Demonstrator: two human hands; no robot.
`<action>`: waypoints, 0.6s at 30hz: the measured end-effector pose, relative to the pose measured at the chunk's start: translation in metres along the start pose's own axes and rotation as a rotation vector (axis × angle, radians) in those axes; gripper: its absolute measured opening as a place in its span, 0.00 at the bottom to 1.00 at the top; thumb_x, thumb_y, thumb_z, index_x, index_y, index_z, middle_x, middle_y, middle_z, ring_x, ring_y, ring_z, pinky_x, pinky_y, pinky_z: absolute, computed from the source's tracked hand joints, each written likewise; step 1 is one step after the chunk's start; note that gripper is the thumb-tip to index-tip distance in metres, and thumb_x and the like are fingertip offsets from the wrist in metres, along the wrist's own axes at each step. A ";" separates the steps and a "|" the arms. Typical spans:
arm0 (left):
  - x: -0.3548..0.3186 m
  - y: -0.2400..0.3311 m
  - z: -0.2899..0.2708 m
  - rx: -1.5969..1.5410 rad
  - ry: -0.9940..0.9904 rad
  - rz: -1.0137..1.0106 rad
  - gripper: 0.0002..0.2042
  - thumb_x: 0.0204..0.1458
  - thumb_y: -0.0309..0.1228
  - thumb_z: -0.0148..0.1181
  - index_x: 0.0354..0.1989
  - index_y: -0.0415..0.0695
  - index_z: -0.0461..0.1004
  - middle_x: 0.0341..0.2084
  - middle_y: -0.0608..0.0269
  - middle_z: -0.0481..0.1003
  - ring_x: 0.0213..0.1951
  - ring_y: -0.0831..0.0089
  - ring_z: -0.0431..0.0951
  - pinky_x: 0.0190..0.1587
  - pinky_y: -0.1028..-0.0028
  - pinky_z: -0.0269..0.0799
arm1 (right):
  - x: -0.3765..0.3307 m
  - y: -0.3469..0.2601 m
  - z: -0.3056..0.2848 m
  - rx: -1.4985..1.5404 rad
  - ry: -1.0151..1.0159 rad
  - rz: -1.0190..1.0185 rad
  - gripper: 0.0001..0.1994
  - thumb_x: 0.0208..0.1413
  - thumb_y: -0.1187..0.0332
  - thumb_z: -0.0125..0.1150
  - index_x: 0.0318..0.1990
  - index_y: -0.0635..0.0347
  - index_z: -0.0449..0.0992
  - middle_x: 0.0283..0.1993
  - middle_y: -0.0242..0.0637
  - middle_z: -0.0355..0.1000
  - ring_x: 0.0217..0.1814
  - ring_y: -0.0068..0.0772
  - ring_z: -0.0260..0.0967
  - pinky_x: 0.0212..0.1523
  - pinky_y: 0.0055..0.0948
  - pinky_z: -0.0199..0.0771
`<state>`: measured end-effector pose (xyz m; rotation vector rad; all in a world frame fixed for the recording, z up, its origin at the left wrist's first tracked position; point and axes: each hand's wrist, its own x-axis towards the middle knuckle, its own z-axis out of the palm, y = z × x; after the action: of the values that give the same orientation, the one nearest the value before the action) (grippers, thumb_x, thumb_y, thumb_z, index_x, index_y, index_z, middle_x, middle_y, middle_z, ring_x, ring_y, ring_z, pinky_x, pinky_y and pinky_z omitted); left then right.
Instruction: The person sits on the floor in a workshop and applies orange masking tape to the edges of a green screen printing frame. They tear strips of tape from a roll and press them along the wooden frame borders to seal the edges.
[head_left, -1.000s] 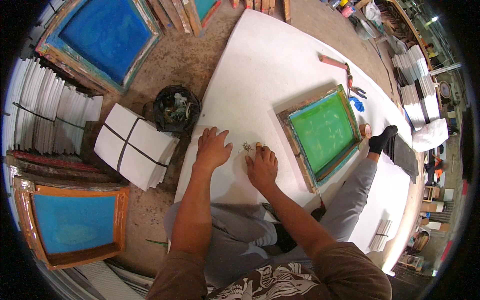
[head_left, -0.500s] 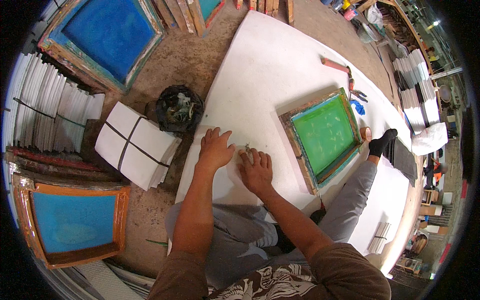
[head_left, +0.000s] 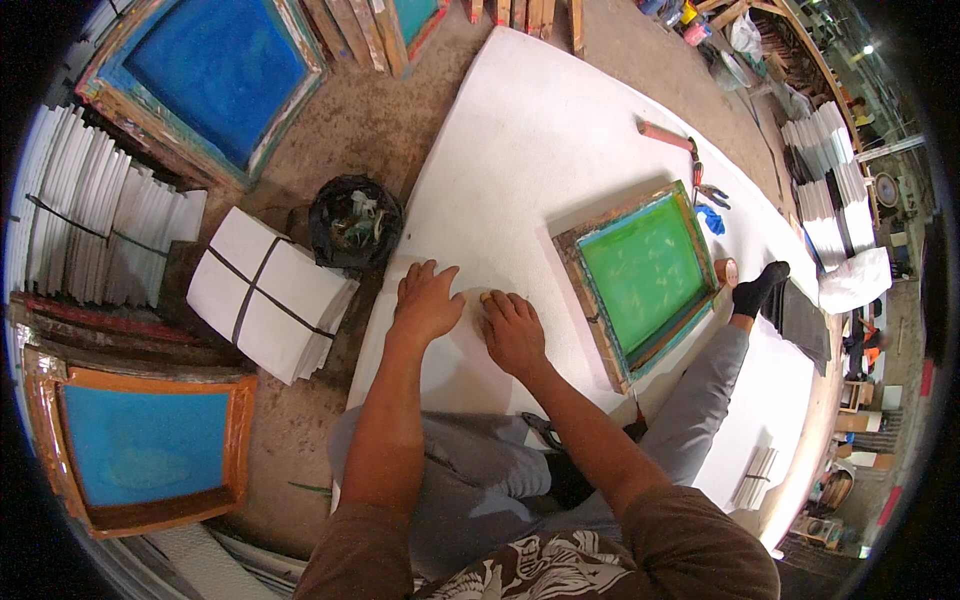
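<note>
Pressing flat with fingers spread, the left hand is unmoved beside the green screen frame; the right hand, seemingly curled on a small object, has shifted closer.

Dusty concrete floor, stacked white sheets

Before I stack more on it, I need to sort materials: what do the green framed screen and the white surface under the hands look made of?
Green framed screen: likely a worn wooden frame, matte green mesh. White surface: looks like matte cloth or paper, faintly creased.
</note>
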<state>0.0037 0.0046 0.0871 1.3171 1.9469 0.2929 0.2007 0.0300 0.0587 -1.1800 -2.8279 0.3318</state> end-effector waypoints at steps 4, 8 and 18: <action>-0.004 0.000 0.001 -0.021 0.005 -0.005 0.27 0.61 0.39 0.57 0.69 0.50 0.66 0.72 0.45 0.56 0.75 0.48 0.48 0.76 0.52 0.44 | -0.012 0.013 0.004 0.080 0.134 -0.029 0.21 0.57 0.68 0.66 0.57 0.64 0.74 0.57 0.47 0.71 0.60 0.52 0.67 0.62 0.45 0.68; -0.004 0.000 0.000 -0.013 -0.003 -0.004 0.26 0.61 0.39 0.57 0.69 0.51 0.66 0.72 0.45 0.56 0.75 0.49 0.48 0.76 0.53 0.44 | -0.011 0.013 0.012 0.191 0.186 0.046 0.24 0.53 0.67 0.70 0.57 0.66 0.74 0.52 0.47 0.72 0.54 0.51 0.69 0.56 0.44 0.72; -0.003 -0.002 0.003 -0.006 -0.002 0.016 0.26 0.61 0.38 0.57 0.69 0.50 0.67 0.72 0.46 0.56 0.75 0.49 0.49 0.76 0.53 0.45 | 0.002 0.013 0.051 0.176 0.336 0.093 0.20 0.56 0.60 0.68 0.51 0.62 0.77 0.44 0.43 0.75 0.47 0.49 0.72 0.50 0.44 0.74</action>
<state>0.0050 0.0007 0.0850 1.3289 1.9331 0.3048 0.2012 0.0310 0.0067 -1.2036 -2.4114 0.3431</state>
